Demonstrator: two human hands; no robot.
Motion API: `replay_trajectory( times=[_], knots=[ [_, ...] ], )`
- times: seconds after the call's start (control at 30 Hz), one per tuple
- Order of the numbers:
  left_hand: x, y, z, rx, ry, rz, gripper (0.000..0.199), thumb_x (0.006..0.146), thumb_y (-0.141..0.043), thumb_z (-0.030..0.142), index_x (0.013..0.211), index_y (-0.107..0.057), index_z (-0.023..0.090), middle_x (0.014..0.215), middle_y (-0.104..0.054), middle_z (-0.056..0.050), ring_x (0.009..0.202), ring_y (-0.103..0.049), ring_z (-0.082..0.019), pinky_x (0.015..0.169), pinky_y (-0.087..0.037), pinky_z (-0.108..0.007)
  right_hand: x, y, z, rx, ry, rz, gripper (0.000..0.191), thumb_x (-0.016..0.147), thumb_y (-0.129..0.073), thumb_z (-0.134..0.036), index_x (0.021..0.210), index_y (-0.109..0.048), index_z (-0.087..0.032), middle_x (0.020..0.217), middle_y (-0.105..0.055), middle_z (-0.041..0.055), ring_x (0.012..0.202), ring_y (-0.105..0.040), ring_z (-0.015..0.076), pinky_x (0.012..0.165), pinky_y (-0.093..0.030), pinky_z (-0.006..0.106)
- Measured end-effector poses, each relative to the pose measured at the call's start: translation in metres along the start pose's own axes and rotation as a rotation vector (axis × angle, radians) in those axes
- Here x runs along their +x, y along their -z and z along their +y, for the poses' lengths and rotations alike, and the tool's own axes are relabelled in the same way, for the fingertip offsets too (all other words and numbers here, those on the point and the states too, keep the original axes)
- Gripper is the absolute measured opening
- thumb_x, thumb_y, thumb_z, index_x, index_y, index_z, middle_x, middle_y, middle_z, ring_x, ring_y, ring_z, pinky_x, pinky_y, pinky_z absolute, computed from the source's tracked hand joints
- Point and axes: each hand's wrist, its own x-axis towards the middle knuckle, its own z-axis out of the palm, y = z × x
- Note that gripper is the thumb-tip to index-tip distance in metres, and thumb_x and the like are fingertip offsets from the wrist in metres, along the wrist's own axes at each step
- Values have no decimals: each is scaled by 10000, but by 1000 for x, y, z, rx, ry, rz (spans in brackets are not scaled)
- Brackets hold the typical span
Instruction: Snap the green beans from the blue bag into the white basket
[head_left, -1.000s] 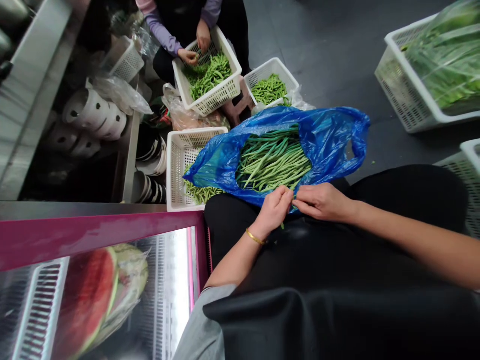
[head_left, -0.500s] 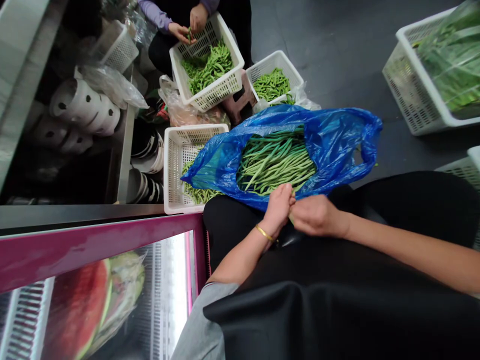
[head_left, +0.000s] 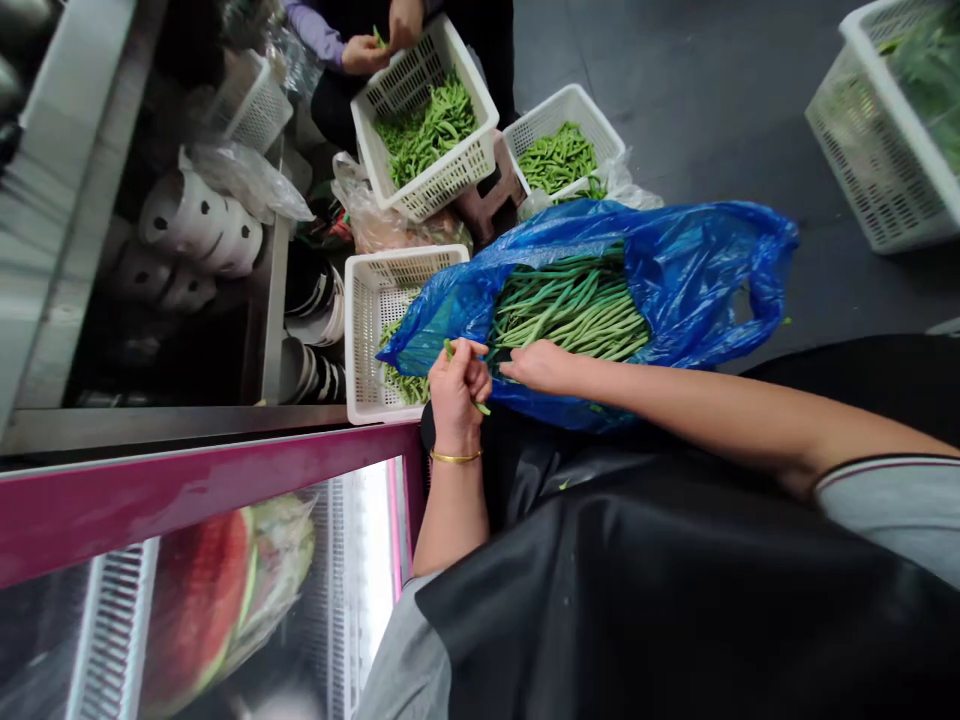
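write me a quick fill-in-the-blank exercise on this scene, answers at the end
The long, thin green beans lie in a crinkled plastic bag coloured ____.
The person's bare hand gripping short green bean pieces, with a shiny gold bangle at its wrist, is the ____ one.
The large cut watermelon has flesh coloured ____.

Missing words: blue; left; red.

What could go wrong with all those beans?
The blue bag lies wide open, so a bump might spill the long beans.
The bit of green bean pokes out of the left hand, so it could slip and drop.
The bag's corner overlaps the white basket in this view, so it might snag.
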Motion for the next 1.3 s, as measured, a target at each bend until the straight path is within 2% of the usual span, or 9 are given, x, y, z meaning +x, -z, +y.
replay_trajectory(
  times=[0.17,0.37,0.57,0.77,0.9,0.97,1.03,1.13,1.3],
  knots=[
    [4,-11,-36,245,151,-26,427,685,-718,518,806,-613,122,554,-529,44,329,-257,5,322,-161,-166,-52,-3,7,44,-50,239,291,933,-363,-235,994,-618,-109,820,-628,122,641,-559,167,530,-314,264],
    [-21,-52,-93,124,547,-416,462,554,-813,449,719,-518,134,487,-483,61,339,-255,2,348,-128,-172,-153,-20,-11,567,47,358,251,897,-420,-217,1001,-644,-167,884,-646,106,790,-614,183,707,-487,298],
    [-52,-74,-92,-80,313,-284,434,652,-760,424,827,-447,181,714,-650,2,353,-251,13,360,-159,-175,-183,-30,-23,1206,-564,374,288,869,-532,-456,1015,-572,-211,690,-616,1,576,-608,157,552,-497,277],
    [-54,-74,-77,-12,109,-159,405,678,-747,410,856,-457,189,715,-648,20,350,-288,0,354,-183,-194,-181,0,-17,852,-408,365,364,883,-465,-484,657,-554,-213,534,-510,-6,497,-471,130,497,-368,254],
    [-59,-71,-72,-5,54,-156,384,697,-737,399,889,-477,192,720,-643,19,354,-299,-7,364,-197,-204,-172,10,-12,1048,-361,263,374,869,-490,-491,639,-567,-206,483,-479,-18,452,-435,116,456,-327,246],
    [-64,-72,-68,-20,22,-181,356,713,-726,402,885,-497,190,749,-651,8,363,-300,-7,372,-202,-208,-166,9,-8,1301,-468,362,387,843,-515,-515,605,-533,-211,420,-379,-39,398,-384,110,419,-297,250],
    [-69,-73,-65,-36,1,-227,333,726,-716,410,877,-517,189,785,-662,-6,378,-307,-9,386,-224,-211,-164,6,0,1566,-595,616,394,828,-520,-535,587,-468,-228,397,-271,-61,369,-334,109,402,-291,256],
    [-70,-71,-62,-65,54,-291,351,719,-716,441,894,-547,188,763,-658,-14,389,-297,-13,394,-227,-209,-175,3,11,1680,-663,928,399,836,-499,-563,607,-448,-241,418,-317,-44,414,-403,126,459,-377,279],
    [-60,-57,-62,-61,282,-517,370,714,-698,450,908,-623,143,622,-595,-6,374,-237,-10,373,-146,-201,-200,2,27,1327,-502,231,367,640,-741,-532,801,-698,-204,756,-698,71,755,-650,240,709,-500,374]
  ],
)
